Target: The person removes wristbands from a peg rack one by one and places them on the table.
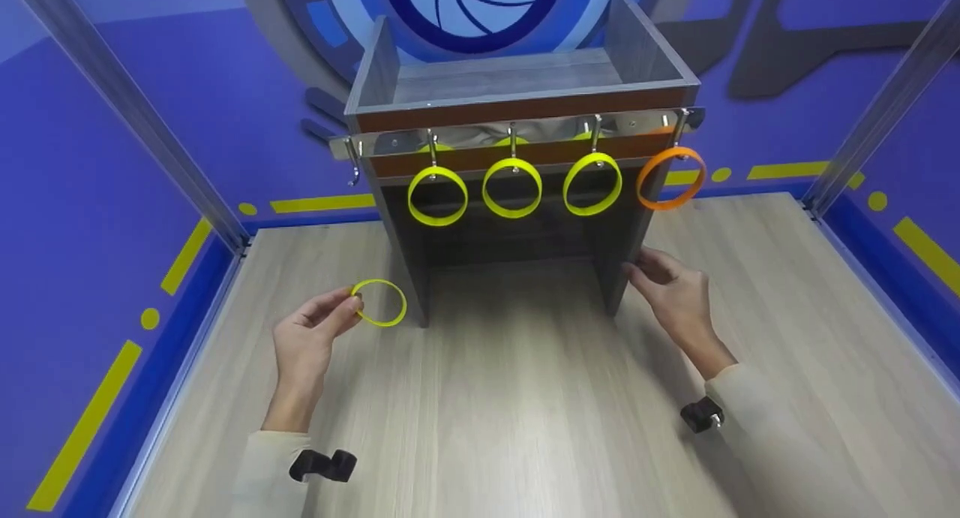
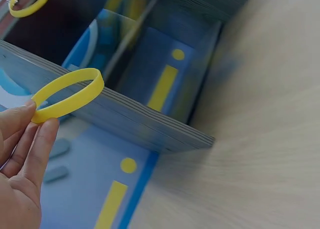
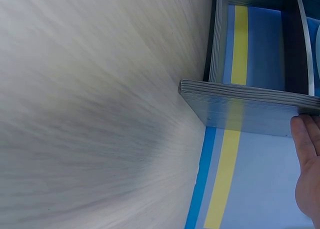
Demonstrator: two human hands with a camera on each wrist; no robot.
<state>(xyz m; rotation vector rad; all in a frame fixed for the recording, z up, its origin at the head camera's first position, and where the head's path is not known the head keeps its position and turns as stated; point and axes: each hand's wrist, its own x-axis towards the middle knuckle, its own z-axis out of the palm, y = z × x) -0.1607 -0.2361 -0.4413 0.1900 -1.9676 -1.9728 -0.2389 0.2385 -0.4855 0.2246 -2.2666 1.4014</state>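
In the head view my left hand pinches a thin yellow wristband between thumb and fingers, left of the grey wooden stand's left side panel. The left wrist view shows this wristband held by its near end, overlapping the panel edge. My right hand touches the right side panel, fingers extended along its outer face in the right wrist view. Above, three yellow wristbands and one orange wristband hang from hooks on a metal rail.
Another hook hangs at the rail's left end. An open-topped tray tops the stand, which rests on a pale wood table. Blue printed walls with metal corner posts enclose the back and sides.
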